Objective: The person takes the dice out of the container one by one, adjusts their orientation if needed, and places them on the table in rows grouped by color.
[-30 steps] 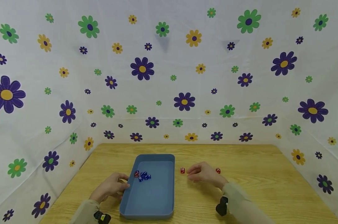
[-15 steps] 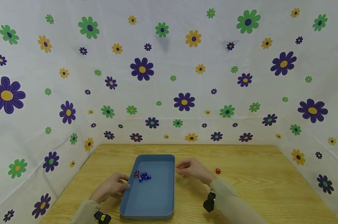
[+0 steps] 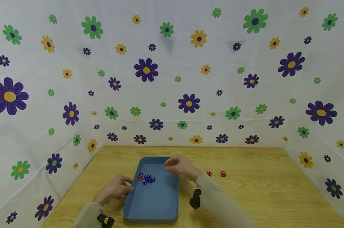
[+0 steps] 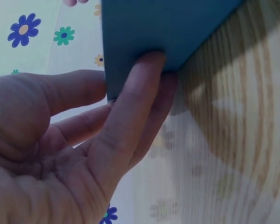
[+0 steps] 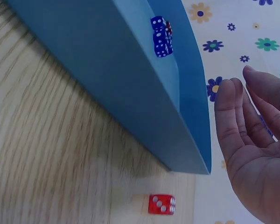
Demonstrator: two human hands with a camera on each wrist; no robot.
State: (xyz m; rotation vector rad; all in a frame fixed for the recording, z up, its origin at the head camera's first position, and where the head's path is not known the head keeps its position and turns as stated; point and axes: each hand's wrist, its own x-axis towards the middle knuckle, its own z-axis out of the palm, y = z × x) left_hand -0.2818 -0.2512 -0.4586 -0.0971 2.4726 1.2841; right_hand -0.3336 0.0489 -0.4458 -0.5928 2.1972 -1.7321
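My left hand (image 3: pixel 116 190) is at the left side of a blue rectangular tray (image 3: pixel 150 220). In the left wrist view its straight fingers (image 4: pixel 147 74) press the tray's outer wall, and the thumb touches the rim. My right hand (image 3: pixel 184 167) hovers over the tray's far right corner, fingers bent and tips gathered near the thumb. In the right wrist view no die shows between those fingertips; I cannot tell if one is hidden there. Several blue dice (image 3: pixel 149 179) lie in a cluster at the tray's left, beside red dice (image 3: pixel 140 177).
Two red dice, one nearer (image 3: pixel 209 173) and one further right (image 3: pixel 223 174), lie on the wooden table (image 3: pixel 260 190). The right wrist view shows a red die (image 5: pixel 162 204) beside the tray's right wall. A flowered white cloth (image 3: pixel 211 107) encloses the back and sides.
My right hand has moved left from the table beside the tray to above its right rim, uncovering a red die on the table. The left hand and tray have stayed put.
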